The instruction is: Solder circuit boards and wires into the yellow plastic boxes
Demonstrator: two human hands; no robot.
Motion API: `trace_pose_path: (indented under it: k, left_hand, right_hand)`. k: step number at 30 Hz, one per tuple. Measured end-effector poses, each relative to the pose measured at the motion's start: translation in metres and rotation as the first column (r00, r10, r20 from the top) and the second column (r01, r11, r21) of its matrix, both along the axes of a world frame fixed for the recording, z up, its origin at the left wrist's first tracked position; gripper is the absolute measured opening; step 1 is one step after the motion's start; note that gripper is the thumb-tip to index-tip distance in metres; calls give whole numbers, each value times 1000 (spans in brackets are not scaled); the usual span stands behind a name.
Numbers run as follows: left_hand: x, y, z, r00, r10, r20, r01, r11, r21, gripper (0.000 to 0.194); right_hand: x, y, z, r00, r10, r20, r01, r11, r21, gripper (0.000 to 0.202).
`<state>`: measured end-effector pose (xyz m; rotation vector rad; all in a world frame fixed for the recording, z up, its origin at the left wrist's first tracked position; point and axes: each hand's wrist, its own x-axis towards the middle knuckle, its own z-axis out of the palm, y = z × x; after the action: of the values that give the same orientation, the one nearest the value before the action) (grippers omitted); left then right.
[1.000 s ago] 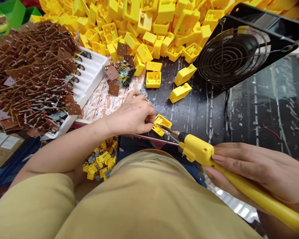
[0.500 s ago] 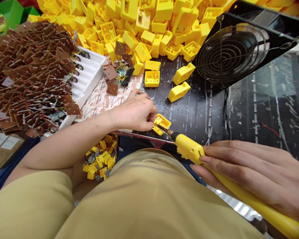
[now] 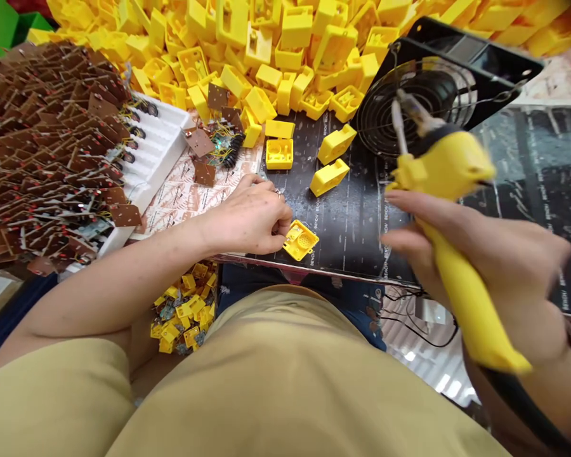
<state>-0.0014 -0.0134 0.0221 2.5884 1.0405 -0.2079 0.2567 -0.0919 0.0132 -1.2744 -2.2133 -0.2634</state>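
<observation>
A small open yellow plastic case (image 3: 301, 240) lies on the black printed bench (image 3: 352, 222), its edge pinched by the left hand's (image 3: 259, 219) bent fingers; the right hand's (image 3: 495, 254) fingers curl round a yellow soldering gun (image 3: 450, 165), before a black wire-guarded fan (image 3: 419, 105).

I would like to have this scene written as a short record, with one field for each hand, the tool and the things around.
left hand: fingertips at the left edge of the open yellow case; exact grip unclear
right hand: holds the yellow tool
tool: blurred, metal tip pointing up, apart from that case
bench: black, with a few loose yellow shells
left side: brown boards massed on a white tray
far side: heaped yellow shells, black fan at right
</observation>
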Motion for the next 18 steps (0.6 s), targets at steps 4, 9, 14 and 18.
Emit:
trace_pose_path:
  k: [4, 9, 14, 18]
  left_hand:
    - [2, -4, -3, 1000, -5, 8, 5, 999, 31, 16]
    - [-10, -5, 4, 997, 15, 74, -18, 999, 40, 14]
    - [-34, -4, 12, 968, -8, 253, -7, 998, 58, 25]
    - [-20, -20, -9, 952, -235, 196, 220, 971, 95, 31]
  right_hand:
    - [-27, 53, -12, 974, 13, 228, -27, 998, 57, 19]
    - [-37, 82, -20, 920, 61, 387, -36, 997, -72, 25]
    - [-17, 60, -6, 914, 283, 292, -234, 953, -191, 24]
    - [-15, 54, -5, 892, 425, 151, -392, 896, -206, 29]
